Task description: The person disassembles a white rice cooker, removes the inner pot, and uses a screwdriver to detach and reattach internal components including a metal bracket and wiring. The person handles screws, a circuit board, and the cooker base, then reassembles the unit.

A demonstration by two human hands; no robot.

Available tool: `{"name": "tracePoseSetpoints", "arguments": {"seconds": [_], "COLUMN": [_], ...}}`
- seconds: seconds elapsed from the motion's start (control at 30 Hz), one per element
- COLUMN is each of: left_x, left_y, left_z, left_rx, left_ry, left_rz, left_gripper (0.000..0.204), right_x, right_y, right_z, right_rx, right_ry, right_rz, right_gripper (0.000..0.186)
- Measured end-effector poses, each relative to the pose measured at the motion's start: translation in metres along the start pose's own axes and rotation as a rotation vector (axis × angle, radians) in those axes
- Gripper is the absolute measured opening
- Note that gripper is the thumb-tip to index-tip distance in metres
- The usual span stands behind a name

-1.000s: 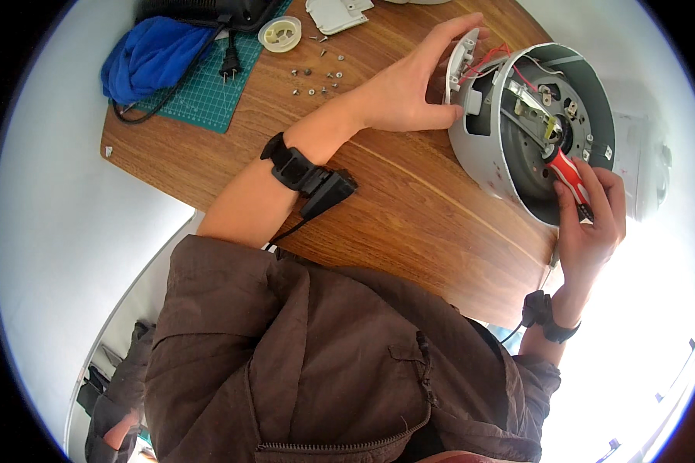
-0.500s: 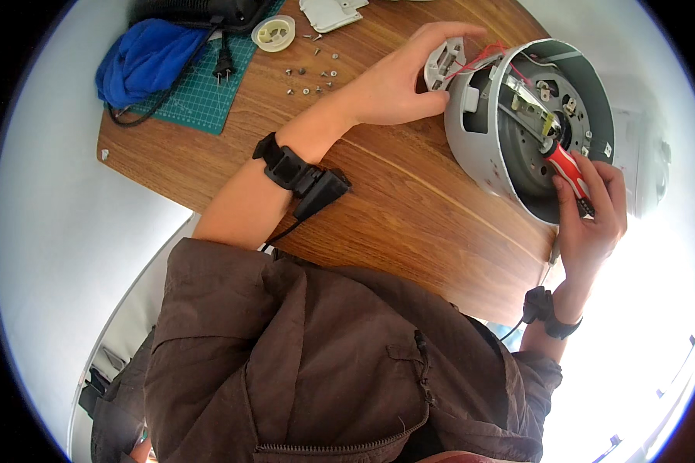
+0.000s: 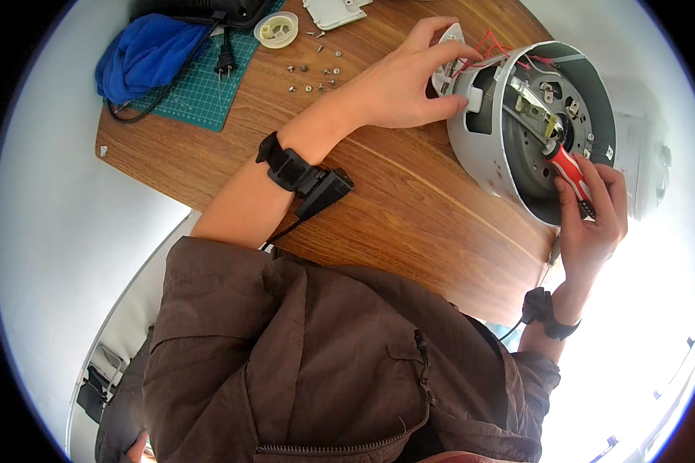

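A grey metal drum-shaped housing (image 3: 477, 158) lies on its side at the right of the table, its open end facing me. My right hand (image 3: 598, 204) is closed round a red and black screwdriver (image 3: 570, 171), whose shaft reaches into the housing alongside a metal bracket (image 3: 529, 104). My left hand (image 3: 405, 81) curls round a white plastic part (image 3: 445, 73) at the housing's left side, thumb by the side opening and index finger near the red wires (image 3: 490, 46). These wires run from that part into the housing. The screwdriver's tip is hard to make out.
Several loose screws (image 3: 304, 68) lie left of my left hand. Beyond them are a round cream plastic piece (image 3: 276, 30) and a white plastic piece (image 3: 336, 11). A blue cloth (image 3: 143, 58) and a black plug (image 3: 225, 63) rest on the green cutting mat (image 3: 208, 104).
My left hand's index finger has moved over the white plastic part toward the wires, and its thumb has shifted onto the housing's edge. The right hand and screwdriver have barely moved.
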State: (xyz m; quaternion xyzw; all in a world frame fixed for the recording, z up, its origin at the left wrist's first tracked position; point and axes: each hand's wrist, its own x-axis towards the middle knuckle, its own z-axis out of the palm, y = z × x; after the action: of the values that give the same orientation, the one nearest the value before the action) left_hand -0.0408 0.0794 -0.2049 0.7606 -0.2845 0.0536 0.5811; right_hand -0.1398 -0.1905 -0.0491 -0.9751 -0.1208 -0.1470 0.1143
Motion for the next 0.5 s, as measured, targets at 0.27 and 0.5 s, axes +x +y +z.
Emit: {"name": "tracePoseSetpoints", "arguments": {"seconds": [0.27,0.5], "left_x": [0.012,0.009], "left_y": [0.009,0.001], "left_z": [-0.007,0.008], "left_rx": [0.254,0.286], "left_ry": [0.157,0.149], "left_rz": [0.35,0.316], "left_gripper": [0.045,0.038], "right_x": [0.0,-0.001], "right_y": [-0.001,0.001], "right_z": [0.0,0.001], "right_rx": [-0.007,-0.028], "right_ry": [-0.002,0.0], "right_rz": [0.006,-0.008], "right_gripper": [0.038,0.038]}}
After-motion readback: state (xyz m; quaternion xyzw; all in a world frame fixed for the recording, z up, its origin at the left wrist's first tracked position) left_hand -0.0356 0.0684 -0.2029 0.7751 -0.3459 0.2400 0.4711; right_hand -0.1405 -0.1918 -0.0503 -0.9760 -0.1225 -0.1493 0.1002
